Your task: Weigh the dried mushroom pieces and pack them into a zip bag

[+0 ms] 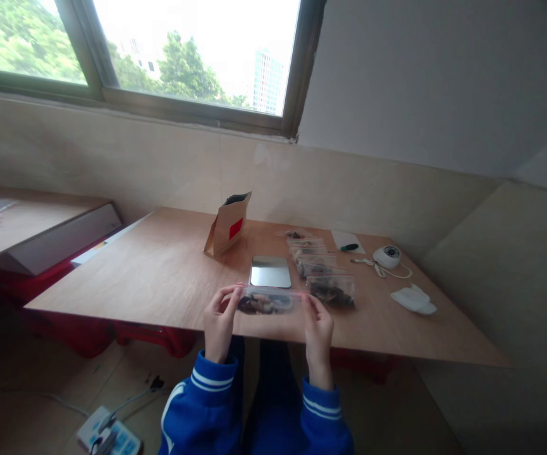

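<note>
Two upper corners pinched | our left hand [221, 318] and right hand [319, 323] are gripping the red-edged zip-lock bag [272, 294], lower centre of frame | best done if we are tensioning both sides evenly.

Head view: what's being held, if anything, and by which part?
A clear plastic bag with contents inside, held by its red-lined upper edge: left grip at the left end, right grip at the right.

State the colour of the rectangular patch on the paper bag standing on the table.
The patch is red, seen best in the head view.
</note>
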The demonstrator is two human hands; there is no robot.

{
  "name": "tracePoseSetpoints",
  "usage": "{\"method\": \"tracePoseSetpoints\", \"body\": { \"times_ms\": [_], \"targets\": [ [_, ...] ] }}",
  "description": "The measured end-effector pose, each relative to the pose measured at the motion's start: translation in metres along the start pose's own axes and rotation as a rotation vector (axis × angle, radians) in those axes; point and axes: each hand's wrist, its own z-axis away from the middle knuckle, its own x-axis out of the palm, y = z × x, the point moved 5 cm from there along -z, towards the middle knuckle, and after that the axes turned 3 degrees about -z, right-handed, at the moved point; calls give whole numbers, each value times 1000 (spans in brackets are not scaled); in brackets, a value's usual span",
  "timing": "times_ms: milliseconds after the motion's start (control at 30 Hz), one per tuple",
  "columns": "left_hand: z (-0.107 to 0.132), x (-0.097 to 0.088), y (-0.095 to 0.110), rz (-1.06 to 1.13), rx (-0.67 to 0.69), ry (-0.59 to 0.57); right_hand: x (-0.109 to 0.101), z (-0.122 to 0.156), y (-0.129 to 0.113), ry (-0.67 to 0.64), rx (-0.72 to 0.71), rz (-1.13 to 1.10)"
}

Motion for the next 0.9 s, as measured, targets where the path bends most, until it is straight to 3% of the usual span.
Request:
{"method": "tracePoseSetpoints", "body": {
  "times_ms": [267,433,633,900],
  "targets": [
    [4,-8,2,7,-1,99,12,9,-8,-21,-64,-41],
    [6,3,-5,120,-87,-5,22,11,-7,-66,-23,-204],
    [6,10,-16,244,-142,-13,35,20,-14,-164,-9,-219],
    [3,15,-19,189,-102,-151,25,12,-6,-169,48,-210]
  ]
}}
